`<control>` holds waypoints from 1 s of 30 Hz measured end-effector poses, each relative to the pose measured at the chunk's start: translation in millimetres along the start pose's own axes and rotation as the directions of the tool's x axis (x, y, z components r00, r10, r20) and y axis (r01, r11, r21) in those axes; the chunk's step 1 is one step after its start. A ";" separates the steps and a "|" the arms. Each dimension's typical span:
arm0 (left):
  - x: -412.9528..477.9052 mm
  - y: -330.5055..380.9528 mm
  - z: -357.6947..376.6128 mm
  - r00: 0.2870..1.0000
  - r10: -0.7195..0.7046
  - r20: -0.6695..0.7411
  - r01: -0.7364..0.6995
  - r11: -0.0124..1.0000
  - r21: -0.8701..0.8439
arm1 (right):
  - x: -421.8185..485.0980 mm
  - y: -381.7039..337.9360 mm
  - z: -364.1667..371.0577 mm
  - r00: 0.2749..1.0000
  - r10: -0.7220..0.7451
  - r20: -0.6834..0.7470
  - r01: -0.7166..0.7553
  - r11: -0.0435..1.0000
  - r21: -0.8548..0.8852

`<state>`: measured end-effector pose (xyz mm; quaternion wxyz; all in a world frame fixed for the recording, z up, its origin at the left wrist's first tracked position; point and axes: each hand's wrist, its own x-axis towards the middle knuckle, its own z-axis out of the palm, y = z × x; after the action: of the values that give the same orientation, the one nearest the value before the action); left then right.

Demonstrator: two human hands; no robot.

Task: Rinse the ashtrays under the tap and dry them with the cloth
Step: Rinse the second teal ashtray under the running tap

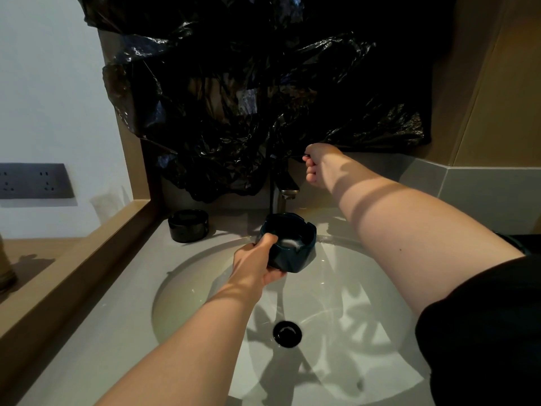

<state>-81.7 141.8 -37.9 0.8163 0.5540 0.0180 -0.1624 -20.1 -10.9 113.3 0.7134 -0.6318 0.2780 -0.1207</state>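
Observation:
My left hand (257, 266) grips a dark blue ashtray (292, 244) over the back of the white sink (181, 291), right under the metal tap (285, 191). Water foams white inside the ashtray. My right hand (320, 164) reaches up behind the tap, its fingers curled round the thin dark tap lever (295, 156). A second black ashtray (188, 225) stands on the counter to the left of the tap. No cloth is in view.
Black plastic sheeting (248, 98) hangs over the wall behind the tap. The sink drain (287, 333) lies in the middle of the basin. A wooden ledge (76, 259) borders the counter on the left, with a wall socket panel (35, 180) above it.

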 end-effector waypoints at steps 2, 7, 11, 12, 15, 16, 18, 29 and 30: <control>0.4 0.1 0.2 1.000 -0.002 0.003 0.002 1.000 -0.001 | -0.3 -0.3 1.0 1.000 0.012 -0.004 -0.012 1.000 0.017; -0.7 0.2 0.4 1.000 0.002 0.015 -0.003 1.000 0.015 | -0.4 -3.3 3.2 0.999 0.036 -0.015 -0.034 0.995 0.099; -1.2 0.4 0.4 1.000 0.004 0.025 -0.004 1.000 0.017 | 1.0 -5.1 5.2 0.999 0.031 -0.019 -0.029 0.996 0.085; -1.5 0.5 0.4 1.000 -0.001 0.028 0.000 1.000 0.013 | 2.0 -5.4 5.6 0.999 0.032 -0.025 -0.030 0.996 0.086; -1.8 0.8 0.2 0.999 -0.005 0.032 0.004 1.000 0.015 | 4.3 -6.6 6.3 0.998 0.045 -0.034 -0.041 0.994 0.103; -1.8 0.7 0.1 1.000 -0.004 0.030 0.003 1.000 0.018 | 4.8 -7.1 6.6 0.998 0.042 -0.038 -0.038 0.995 0.097; -1.4 0.0 -0.3 0.999 -0.004 0.032 0.003 1.000 0.023 | 5.6 -8.6 7.9 0.998 0.030 -0.055 -0.027 0.997 0.068; -0.6 0.3 -2.0 1.000 -0.001 0.001 0.001 0.999 0.040 | -11.7 38.9 -6.8 0.990 -0.094 -0.102 0.095 0.995 0.010; -1.0 0.5 -2.0 1.000 0.002 -0.012 -0.002 0.999 0.051 | -12.5 51.7 -11.1 0.989 -0.068 -0.131 0.075 0.996 0.051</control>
<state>-82.2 144.0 -38.0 0.8018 0.5758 0.0181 -0.1587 -45.6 -4.6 65.7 0.7066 -0.6119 0.2974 -0.1945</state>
